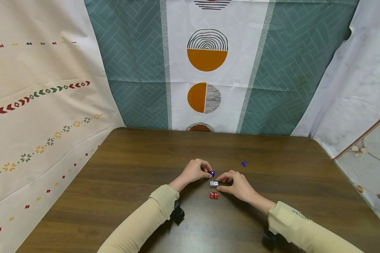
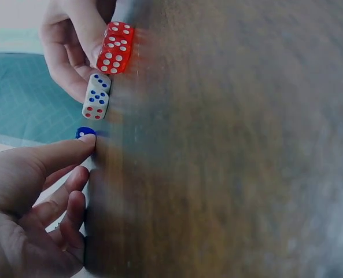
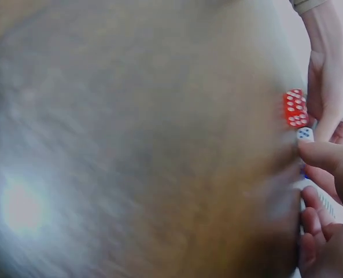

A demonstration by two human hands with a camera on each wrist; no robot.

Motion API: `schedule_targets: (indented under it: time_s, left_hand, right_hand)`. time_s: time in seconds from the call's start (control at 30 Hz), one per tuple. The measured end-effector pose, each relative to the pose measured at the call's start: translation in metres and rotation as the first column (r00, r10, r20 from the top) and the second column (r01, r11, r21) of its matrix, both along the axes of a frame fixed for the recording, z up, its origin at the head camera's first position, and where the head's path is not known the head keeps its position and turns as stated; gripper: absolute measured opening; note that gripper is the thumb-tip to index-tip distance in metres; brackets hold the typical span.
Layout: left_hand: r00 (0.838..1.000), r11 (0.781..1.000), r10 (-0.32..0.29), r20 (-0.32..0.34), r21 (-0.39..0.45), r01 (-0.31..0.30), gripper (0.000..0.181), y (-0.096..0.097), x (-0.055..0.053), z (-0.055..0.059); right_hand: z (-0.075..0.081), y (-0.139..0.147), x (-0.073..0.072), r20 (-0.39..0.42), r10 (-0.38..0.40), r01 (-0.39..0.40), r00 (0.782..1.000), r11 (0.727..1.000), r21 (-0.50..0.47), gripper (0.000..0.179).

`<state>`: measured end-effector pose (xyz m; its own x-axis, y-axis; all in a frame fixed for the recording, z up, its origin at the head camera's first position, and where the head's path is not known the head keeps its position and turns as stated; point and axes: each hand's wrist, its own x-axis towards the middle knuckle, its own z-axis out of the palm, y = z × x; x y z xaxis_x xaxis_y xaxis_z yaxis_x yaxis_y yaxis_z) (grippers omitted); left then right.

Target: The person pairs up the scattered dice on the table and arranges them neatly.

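My left hand point(image 1: 195, 170) pinches a blue die point(image 1: 212, 173) between thumb and fingertips at the tabletop. Just nearer to me, two white dice point(image 1: 214, 183) stand side by side, pips showing. My right hand point(image 1: 238, 186) has its thumb and forefinger around the right-hand white die, and the thumb partly covers a white die point(image 3: 305, 134) in the right wrist view. A pair of red dice point(image 1: 214, 195) sits closest to me, touched by neither hand. In the left wrist view the red dice point(image 2: 115, 48), white dice point(image 2: 96, 97) and blue die point(image 2: 85, 132) appear in sequence.
Another blue die point(image 1: 244, 163) lies apart, beyond my right hand. The brown wooden table point(image 1: 130, 158) ends at a patterned teal and white curtain point(image 1: 136, 70). Printed cloths hang at left and right. Each wrist carries a dark camera mount point(image 1: 177, 213).
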<state>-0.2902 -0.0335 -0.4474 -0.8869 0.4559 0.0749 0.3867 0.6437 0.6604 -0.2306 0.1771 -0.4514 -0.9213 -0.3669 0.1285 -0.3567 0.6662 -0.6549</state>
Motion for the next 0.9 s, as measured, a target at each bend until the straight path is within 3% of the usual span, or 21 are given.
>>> schedule_targets:
  time_s: [0.23,0.37,0.5,0.63,0.9]
  left_hand:
    - [0.999,1.000,0.004,0.032,-0.002,-0.004,0.010,0.000,-0.002,0.001]
    - [0.999,1.000,0.005,0.034,-0.005,-0.005,0.010,0.000,-0.002,0.002]
    - [1.000,1.000,0.006,0.030,-0.004,-0.006,0.010,0.000,-0.002,0.001]
    - [1.000,1.000,0.006,0.030,-0.006,-0.006,0.010,0.000,-0.003,0.001]
    - [0.999,1.000,0.008,0.036,-0.006,-0.008,0.010,0.000,-0.001,0.001]
  right_hand:
    - [0.011,0.019,-0.015,-0.010,-0.023,0.023,1.000,1.000,-0.002,0.026]
    - [0.017,0.035,-0.030,-0.066,-0.120,0.120,0.991,0.993,-0.005,0.027]
    - [0.020,0.054,-0.043,-0.115,-0.222,0.223,0.968,0.975,-0.004,0.030]
    - [0.017,0.071,-0.049,-0.124,-0.275,0.278,0.953,0.960,0.005,0.035]
    - [0.003,0.083,-0.049,-0.097,-0.306,0.310,0.947,0.950,0.028,0.030]
